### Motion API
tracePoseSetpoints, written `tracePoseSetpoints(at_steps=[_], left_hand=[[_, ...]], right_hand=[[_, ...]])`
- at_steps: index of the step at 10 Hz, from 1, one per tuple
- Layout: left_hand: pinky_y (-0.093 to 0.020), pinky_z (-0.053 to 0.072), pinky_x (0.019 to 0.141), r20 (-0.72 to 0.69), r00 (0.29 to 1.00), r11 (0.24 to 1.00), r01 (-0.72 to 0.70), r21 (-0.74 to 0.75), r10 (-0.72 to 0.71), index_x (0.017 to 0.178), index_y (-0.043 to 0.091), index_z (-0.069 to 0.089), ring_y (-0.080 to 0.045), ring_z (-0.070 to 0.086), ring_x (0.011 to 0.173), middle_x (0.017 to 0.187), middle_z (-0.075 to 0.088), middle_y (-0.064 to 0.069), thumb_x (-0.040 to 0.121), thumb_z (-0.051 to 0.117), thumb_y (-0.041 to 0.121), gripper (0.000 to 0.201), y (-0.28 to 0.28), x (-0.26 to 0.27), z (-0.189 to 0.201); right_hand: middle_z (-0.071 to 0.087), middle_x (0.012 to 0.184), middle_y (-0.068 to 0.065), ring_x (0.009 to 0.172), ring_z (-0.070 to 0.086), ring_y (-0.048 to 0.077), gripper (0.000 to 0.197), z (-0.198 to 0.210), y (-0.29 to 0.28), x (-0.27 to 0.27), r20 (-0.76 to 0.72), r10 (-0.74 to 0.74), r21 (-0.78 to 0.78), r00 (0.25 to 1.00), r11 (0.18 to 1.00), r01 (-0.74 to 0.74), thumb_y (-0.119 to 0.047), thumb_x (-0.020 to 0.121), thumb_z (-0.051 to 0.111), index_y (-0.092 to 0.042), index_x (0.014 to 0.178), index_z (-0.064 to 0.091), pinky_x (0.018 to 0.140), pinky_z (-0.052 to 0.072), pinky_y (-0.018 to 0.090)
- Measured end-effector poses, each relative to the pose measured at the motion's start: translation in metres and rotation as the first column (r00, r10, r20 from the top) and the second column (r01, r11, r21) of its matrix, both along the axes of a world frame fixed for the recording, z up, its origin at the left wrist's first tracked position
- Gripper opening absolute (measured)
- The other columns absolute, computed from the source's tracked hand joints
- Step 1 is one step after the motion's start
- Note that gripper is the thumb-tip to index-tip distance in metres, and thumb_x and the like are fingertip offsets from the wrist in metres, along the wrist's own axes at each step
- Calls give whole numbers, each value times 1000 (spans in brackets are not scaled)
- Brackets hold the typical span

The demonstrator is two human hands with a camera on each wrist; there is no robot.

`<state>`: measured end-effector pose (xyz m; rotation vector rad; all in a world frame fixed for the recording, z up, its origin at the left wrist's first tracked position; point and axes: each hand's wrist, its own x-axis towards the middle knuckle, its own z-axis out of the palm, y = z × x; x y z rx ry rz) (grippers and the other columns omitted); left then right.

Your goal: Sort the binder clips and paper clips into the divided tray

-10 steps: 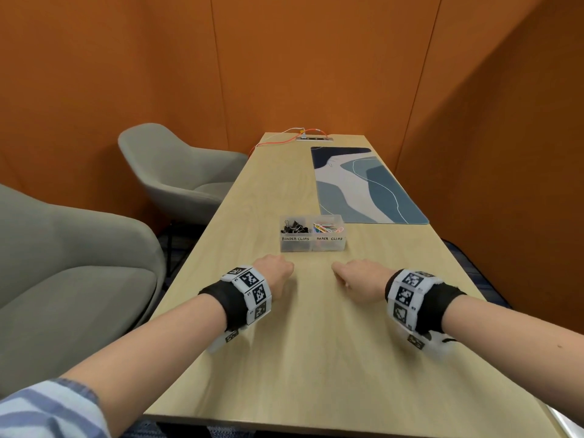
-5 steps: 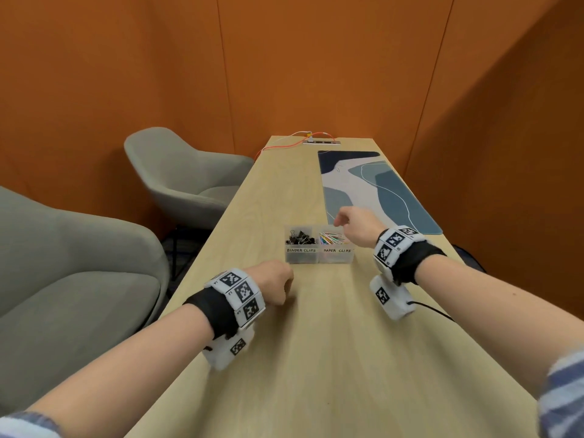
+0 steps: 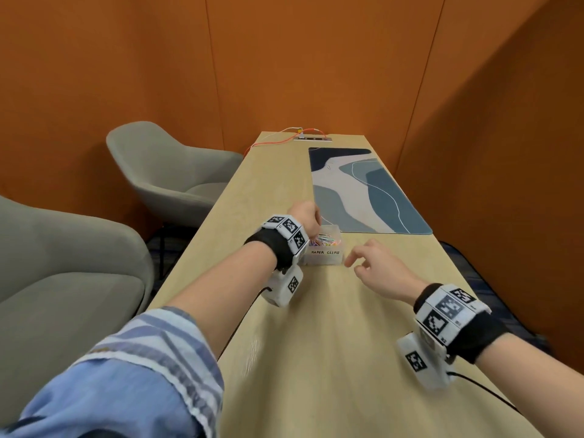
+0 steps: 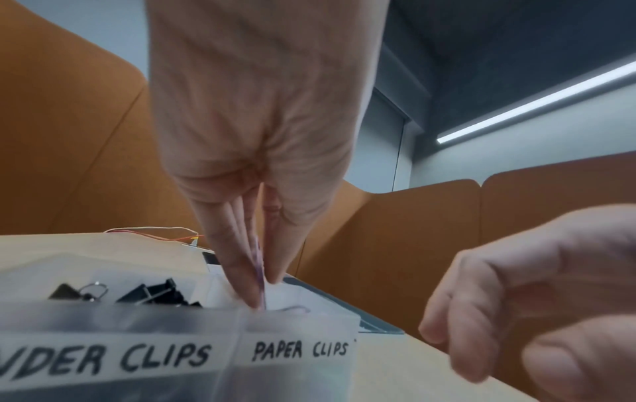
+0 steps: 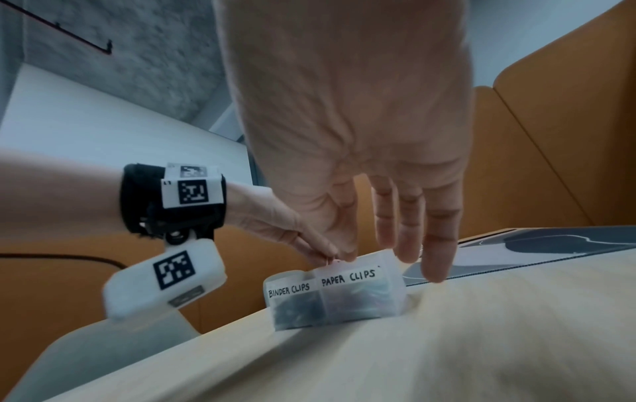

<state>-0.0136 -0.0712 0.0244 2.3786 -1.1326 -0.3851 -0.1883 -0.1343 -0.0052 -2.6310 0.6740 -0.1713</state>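
The divided tray (image 3: 325, 259) sat mid-table (image 3: 316, 358), black binder clips (image 4: 151, 293) left, coloured paper clips (image 3: 325, 239) right. Your left hand (image 3: 306, 218) reached into the paper clip side, fingertips (image 4: 249, 288) pinching a purple paper clip (image 4: 260, 274). Your right hand (image 3: 376, 268) hovered just beside the tray, fingers loose, holding nothing.

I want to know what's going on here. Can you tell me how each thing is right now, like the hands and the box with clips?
left hand: fingertips together, pinching a purple paper clip over the paper clips compartment.
right hand: fingers loose, holding nothing, beside the tray.
divided tray: upright on the table, no lid.
binder clips: in their labelled compartment.
paper clips: piled in theirs.
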Motion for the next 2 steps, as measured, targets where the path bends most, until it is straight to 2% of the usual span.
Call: tracePoseSetpoints(at_steps=[1, 2], left_hand=[[-40, 56, 89, -98, 995, 1000, 18, 25, -16, 114, 4, 61, -31, 68, 100, 111, 69, -19, 88, 51, 0, 29, -7, 5, -7], [-32, 56, 77, -139, 989, 998, 55, 20, -51, 118, 9, 61, -28, 66, 96, 120, 64, -15, 93, 41, 4, 33, -9, 6, -5]], right_hand=[[44, 107, 0, 99, 47, 16, 23, 2, -3, 0, -9, -6, 13, 1000, 1000, 6, -11, 87, 47, -21, 102, 61, 95, 40, 31], [43, 105, 1, 98, 49, 17, 24, 9, 0, 6, 34, 9, 5, 999, 1000, -9, -11, 87, 48, -19, 104, 62, 91, 37, 28]])
